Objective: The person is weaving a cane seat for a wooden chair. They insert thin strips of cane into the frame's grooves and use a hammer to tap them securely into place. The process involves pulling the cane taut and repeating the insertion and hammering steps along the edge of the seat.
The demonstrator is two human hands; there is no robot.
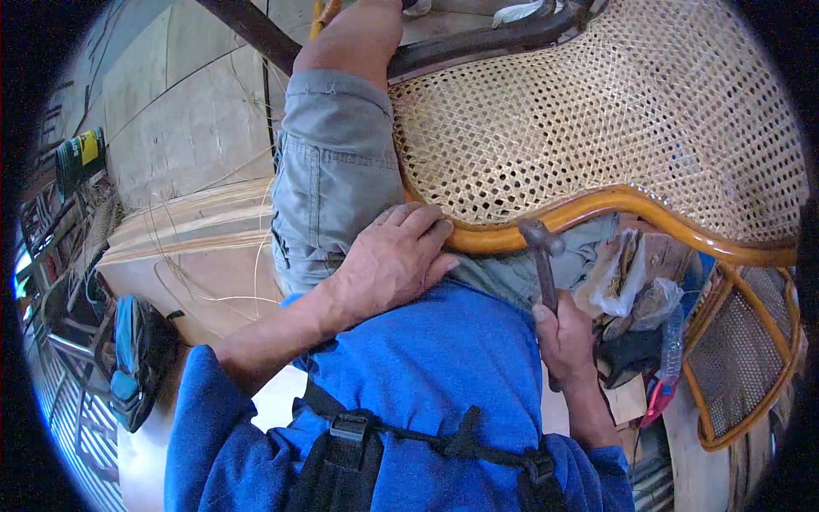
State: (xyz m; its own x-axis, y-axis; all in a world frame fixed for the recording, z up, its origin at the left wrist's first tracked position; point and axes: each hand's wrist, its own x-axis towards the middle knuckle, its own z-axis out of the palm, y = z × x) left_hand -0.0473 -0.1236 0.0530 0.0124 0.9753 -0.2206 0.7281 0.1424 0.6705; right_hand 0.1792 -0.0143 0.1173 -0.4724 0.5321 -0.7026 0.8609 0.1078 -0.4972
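Note:
A woven cane panel with an open lattice lies across my lap. Its glossy orange-brown rattan frame curves along the near edge. Over the left part of that rail my left hand is closed, fingers together and pressed on the rattan beside my thigh; the fingertips are partly hidden. Gripped upright by its handle is a dark hammer, in my right hand, with the thumb along the shaft. The hammer's head overlaps the rail in the view; whether it touches cannot be told.
A stack of wooden boards stands left, near a black-and-blue backpack. To the right are plastic bags, a clear bottle and another rattan-framed piece. A dark curved pole crosses beyond the panel.

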